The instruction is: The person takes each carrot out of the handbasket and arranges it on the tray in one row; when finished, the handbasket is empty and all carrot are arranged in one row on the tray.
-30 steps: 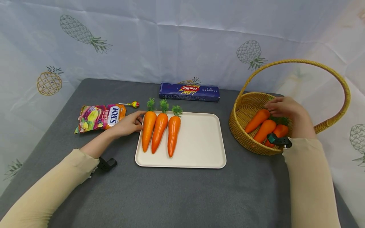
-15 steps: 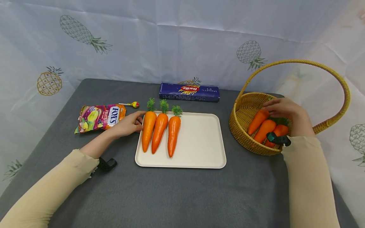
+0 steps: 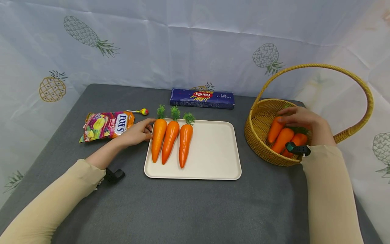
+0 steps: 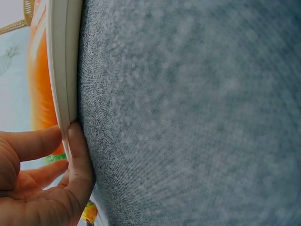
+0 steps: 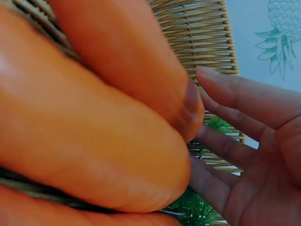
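Note:
In the head view, my left hand (image 3: 137, 131) pinches the left edge of a cream tray (image 3: 214, 152); the left wrist view shows the thumb above the rim and a finger beneath. Three orange carrots lie side by side on the tray: a left one (image 3: 158, 139), a middle one (image 3: 170, 140) and a right one (image 3: 185, 145). My right hand (image 3: 300, 117) reaches into the wicker basket (image 3: 253, 132), fingers fairly straight, touching the leafy end of the leftmost carrot (image 3: 275, 130). Two more carrots lie beside it, a middle one (image 3: 283, 139) and a partly covered one (image 3: 298, 140).
A FOX'S candy bag (image 3: 106, 125) lies left of the tray, a lollipop (image 3: 143, 111) beyond it. Behind the tray is a blue Barilla spaghetti box (image 3: 202, 99). The basket's tall handle (image 3: 317, 65) arches above the right hand.
My right hand has shifted slightly left in the basket. The leftmost carrot there has turned more upright in the head view, its tip moving right. The left hand and tray stay put.

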Action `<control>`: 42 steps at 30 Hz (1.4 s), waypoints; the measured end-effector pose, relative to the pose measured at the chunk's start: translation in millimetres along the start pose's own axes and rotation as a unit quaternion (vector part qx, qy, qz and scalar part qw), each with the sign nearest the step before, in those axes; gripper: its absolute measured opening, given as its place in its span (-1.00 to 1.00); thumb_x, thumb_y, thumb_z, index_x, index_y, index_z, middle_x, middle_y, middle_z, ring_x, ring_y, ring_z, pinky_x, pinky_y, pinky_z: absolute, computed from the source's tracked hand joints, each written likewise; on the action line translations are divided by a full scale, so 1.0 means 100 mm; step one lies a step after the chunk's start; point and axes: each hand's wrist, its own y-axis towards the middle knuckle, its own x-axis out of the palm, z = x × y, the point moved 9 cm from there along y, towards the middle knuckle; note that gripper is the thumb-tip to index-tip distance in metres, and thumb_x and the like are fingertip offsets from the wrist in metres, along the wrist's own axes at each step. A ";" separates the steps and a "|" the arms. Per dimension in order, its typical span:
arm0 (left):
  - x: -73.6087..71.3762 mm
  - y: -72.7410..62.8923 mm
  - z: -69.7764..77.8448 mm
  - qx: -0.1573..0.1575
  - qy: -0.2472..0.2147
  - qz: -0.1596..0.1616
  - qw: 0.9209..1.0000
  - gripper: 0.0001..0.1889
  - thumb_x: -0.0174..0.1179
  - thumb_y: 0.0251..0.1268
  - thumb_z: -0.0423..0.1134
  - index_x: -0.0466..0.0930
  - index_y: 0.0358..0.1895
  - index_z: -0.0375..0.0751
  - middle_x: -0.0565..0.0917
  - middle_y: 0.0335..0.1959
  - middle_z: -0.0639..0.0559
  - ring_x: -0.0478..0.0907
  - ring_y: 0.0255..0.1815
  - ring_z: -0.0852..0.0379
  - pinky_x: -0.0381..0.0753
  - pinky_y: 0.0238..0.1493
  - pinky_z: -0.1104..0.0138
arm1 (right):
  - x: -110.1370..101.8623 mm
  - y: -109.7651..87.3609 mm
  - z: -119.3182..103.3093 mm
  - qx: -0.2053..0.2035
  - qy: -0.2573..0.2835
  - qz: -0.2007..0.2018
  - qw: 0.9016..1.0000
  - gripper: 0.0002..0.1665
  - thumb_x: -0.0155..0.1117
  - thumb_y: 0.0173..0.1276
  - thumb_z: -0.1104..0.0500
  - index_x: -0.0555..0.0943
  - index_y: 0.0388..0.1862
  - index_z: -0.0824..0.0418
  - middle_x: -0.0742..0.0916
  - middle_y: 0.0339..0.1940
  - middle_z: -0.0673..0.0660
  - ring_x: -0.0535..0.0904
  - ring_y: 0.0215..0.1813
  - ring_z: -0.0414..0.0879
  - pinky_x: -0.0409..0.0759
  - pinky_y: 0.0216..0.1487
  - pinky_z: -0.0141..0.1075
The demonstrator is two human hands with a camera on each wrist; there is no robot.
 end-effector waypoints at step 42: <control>0.00 -0.01 0.01 -0.004 0.002 -0.003 1.000 -0.31 0.12 0.33 -0.37 0.10 0.49 -0.40 0.49 -0.05 -0.26 0.44 -0.23 0.03 0.46 -0.20 0.31 | 0.05 0.08 -0.14 -0.025 -0.038 0.029 0.999 -0.14 0.20 0.38 -0.23 0.31 0.47 0.25 0.54 0.25 0.08 0.60 -0.01 -0.26 0.58 0.06 -0.29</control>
